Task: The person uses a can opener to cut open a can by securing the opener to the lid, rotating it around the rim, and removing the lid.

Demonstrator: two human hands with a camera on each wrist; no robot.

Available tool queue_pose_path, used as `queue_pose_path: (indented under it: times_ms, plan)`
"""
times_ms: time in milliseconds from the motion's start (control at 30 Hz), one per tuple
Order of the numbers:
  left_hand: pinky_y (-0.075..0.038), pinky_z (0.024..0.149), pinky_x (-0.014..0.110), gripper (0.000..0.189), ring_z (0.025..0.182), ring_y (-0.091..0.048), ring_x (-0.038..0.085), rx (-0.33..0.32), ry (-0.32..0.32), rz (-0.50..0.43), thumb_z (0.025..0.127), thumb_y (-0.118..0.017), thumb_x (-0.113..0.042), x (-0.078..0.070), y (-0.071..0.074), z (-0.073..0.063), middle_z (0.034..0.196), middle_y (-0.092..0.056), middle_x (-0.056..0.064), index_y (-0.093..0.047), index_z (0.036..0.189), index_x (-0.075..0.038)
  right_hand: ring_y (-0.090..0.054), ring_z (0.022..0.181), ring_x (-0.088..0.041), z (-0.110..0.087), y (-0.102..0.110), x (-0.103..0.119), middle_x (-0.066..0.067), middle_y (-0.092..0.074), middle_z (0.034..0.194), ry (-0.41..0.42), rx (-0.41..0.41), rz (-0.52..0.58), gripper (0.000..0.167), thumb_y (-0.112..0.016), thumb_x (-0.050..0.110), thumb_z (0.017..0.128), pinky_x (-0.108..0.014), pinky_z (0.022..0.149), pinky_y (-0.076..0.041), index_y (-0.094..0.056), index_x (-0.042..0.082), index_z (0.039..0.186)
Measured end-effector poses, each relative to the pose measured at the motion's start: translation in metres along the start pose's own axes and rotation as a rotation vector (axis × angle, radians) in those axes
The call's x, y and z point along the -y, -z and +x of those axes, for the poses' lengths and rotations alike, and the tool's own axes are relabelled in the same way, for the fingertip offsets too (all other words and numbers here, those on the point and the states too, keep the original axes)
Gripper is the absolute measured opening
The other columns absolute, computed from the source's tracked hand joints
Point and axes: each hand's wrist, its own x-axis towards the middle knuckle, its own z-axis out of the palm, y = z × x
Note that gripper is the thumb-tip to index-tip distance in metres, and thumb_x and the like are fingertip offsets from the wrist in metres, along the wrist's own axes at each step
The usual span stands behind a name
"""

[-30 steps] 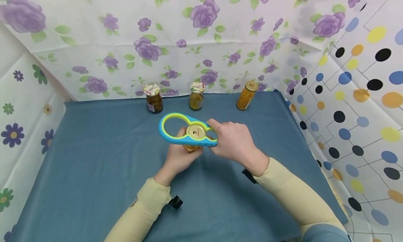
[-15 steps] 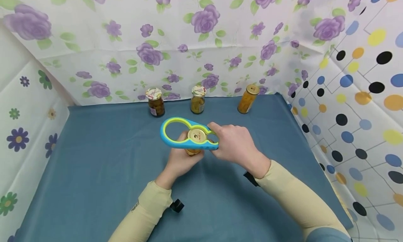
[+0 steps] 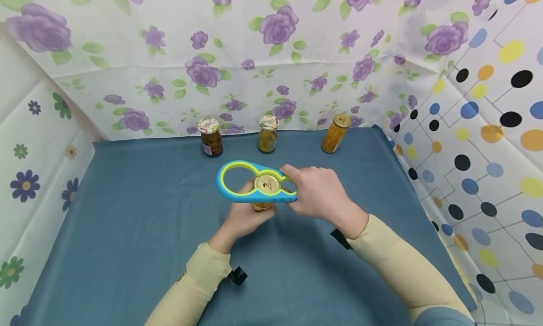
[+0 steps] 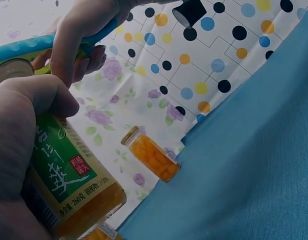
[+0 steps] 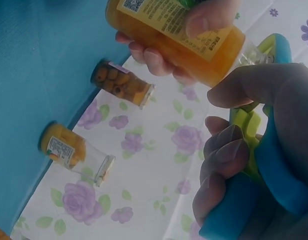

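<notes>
My left hand point(image 3: 243, 218) grips a glass jar point(image 4: 69, 185) around its body from the left. The jar has a green and yellow label, orange contents and a gold lid point(image 3: 267, 184). Across the lid lies a blue and lime-green jar opener point(image 3: 264, 196), its smaller middle opening fitted around the lid. My right hand point(image 3: 319, 192) holds the opener's handles at the right end, fingers curled around them in the right wrist view. The larger loop extends to the left, over my left thumb side. Held this way, the jar's lower part is mostly hidden from the head view.
Along the back of the blue cloth point(image 3: 140, 231) stand a dark-filled jar point(image 3: 211, 139), a jar with yellow-green contents point(image 3: 267, 136) and a taller jar of orange pieces point(image 3: 335, 135). Floral sheeting point(image 3: 169, 99) rises behind them, dotted sheeting point(image 3: 479, 175) at the right.
The head view has tilted slightly, so everything sits a little lower in the picture. Both hands keep their grips, with the opener staying around the lid and showing little movement.
</notes>
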Motion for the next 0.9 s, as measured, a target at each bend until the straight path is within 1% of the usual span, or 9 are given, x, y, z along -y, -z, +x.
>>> queue_pose_path:
  times_ms: [67,167,233,333,467,600,700,833,900]
  plan:
    - [-0.051,0.096,0.046,0.068,0.109,-0.061,0.026,0.022,-0.019,-0.001,0.085,-0.080,0.012,0.001,0.002,0.000,0.135,-0.065,0.012,-0.053,0.146,-0.005,-0.037,0.044,-0.015,0.000,0.000,-0.001,0.006,-0.041,0.055,0.003,0.004,0.003,0.045,-0.083,0.022,0.079,-0.030,0.041,-0.030,-0.069,0.017,0.122]
    - [-0.050,0.102,0.044,0.071,0.115,-0.061,0.025,0.059,-0.042,-0.020,0.085,-0.079,0.013,0.002,0.004,-0.001,0.139,-0.064,0.012,-0.052,0.149,-0.004,-0.037,0.045,-0.015,0.000,0.000,-0.002,0.006,-0.041,0.056,0.007,0.012,0.010,0.045,-0.083,0.021,0.079,-0.030,0.041,-0.030,-0.069,0.017,0.121]
    - [-0.049,0.105,0.043,0.071,0.118,-0.061,0.025,0.082,-0.057,-0.053,0.084,-0.078,0.014,0.001,0.005,-0.001,0.140,-0.064,0.014,-0.052,0.149,-0.002,-0.037,0.046,-0.015,0.000,0.000,-0.002,0.006,-0.041,0.056,0.012,0.019,0.018,0.044,-0.083,0.021,0.079,-0.030,0.042,-0.030,-0.069,0.017,0.120]
    - [-0.048,0.106,0.040,0.069,0.118,-0.061,0.026,0.106,-0.070,-0.111,0.084,-0.077,0.013,0.002,0.008,-0.002,0.139,-0.064,0.016,-0.053,0.148,0.001,-0.037,0.046,-0.015,0.000,0.000,-0.001,0.005,-0.041,0.057,0.017,0.027,0.026,0.043,-0.082,0.020,0.079,-0.030,0.042,-0.030,-0.068,0.017,0.119]
    - [-0.050,0.099,0.037,0.065,0.108,-0.061,0.025,0.120,-0.088,-0.151,0.083,-0.077,0.009,0.003,0.010,-0.003,0.131,-0.066,0.017,-0.056,0.144,0.003,-0.037,0.046,-0.015,0.000,0.000,0.000,0.005,-0.041,0.057,0.022,0.027,0.028,0.042,-0.082,0.020,0.079,-0.030,0.042,-0.029,-0.068,0.017,0.118]
    - [-0.051,0.090,0.037,0.059,0.096,-0.060,0.025,0.136,-0.093,-0.183,0.080,-0.078,0.007,0.005,0.012,-0.003,0.119,-0.067,0.015,-0.060,0.137,0.005,-0.038,0.046,-0.014,0.000,0.001,0.001,0.007,-0.043,0.059,0.029,0.028,0.041,0.046,-0.084,0.021,0.079,-0.030,0.042,-0.031,-0.069,0.017,0.122]
    - [-0.052,0.090,0.038,0.057,0.096,-0.061,0.024,0.151,-0.082,-0.202,0.079,-0.078,0.003,0.006,0.013,-0.003,0.117,-0.068,0.015,-0.061,0.134,0.006,-0.039,0.047,-0.013,0.000,0.001,0.002,0.008,-0.044,0.060,0.038,0.029,0.050,0.049,-0.084,0.021,0.078,-0.030,0.042,-0.031,-0.070,0.017,0.125]
    - [-0.051,0.091,0.037,0.059,0.096,-0.061,0.024,0.173,-0.071,-0.219,0.079,-0.077,-0.001,0.004,0.015,-0.003,0.116,-0.068,0.013,-0.060,0.135,0.007,-0.039,0.047,-0.013,0.000,0.001,0.002,0.009,-0.045,0.061,0.051,0.019,0.041,0.049,-0.084,0.021,0.077,-0.029,0.042,-0.031,-0.070,0.018,0.124]
    - [-0.051,0.088,0.037,0.059,0.092,-0.060,0.024,0.183,-0.071,-0.223,0.079,-0.077,-0.001,0.004,0.016,-0.003,0.111,-0.067,0.012,-0.059,0.135,0.006,-0.039,0.047,-0.012,0.000,0.001,0.001,0.009,-0.045,0.061,0.055,0.014,0.036,0.050,-0.084,0.021,0.077,-0.029,0.042,-0.032,-0.070,0.018,0.125]
